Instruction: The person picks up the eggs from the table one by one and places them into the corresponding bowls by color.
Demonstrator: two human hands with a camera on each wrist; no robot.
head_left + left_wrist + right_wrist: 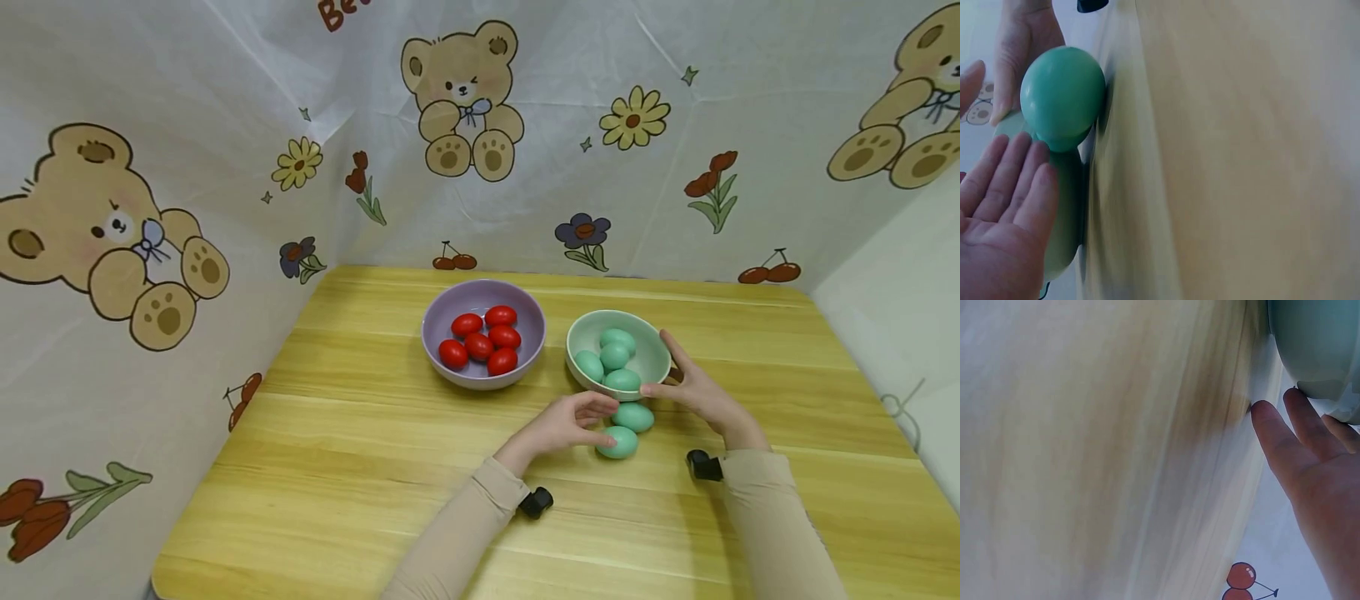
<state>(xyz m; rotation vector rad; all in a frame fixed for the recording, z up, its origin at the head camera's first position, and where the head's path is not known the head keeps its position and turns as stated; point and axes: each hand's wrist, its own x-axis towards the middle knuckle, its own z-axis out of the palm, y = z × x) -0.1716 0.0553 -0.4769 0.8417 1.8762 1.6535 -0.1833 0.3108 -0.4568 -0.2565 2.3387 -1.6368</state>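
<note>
Nearby, smooth oval teal eggs (618, 442), glossy round green bowl (654, 346)

A: How many bowls?
B: Two: a purple bowl (525, 310) and a green bowl (651, 360).
A: Red eggs?
B: Five red eggs (480, 344), all in the purple one.
A: And green?
B: Four green eggs (615, 357) in the green bowl, plus two loose eggs (618, 442) on the table (360, 467). Six green in all.
A: Hands?
B: Two: left hand (564, 423), right hand (697, 387).
</note>
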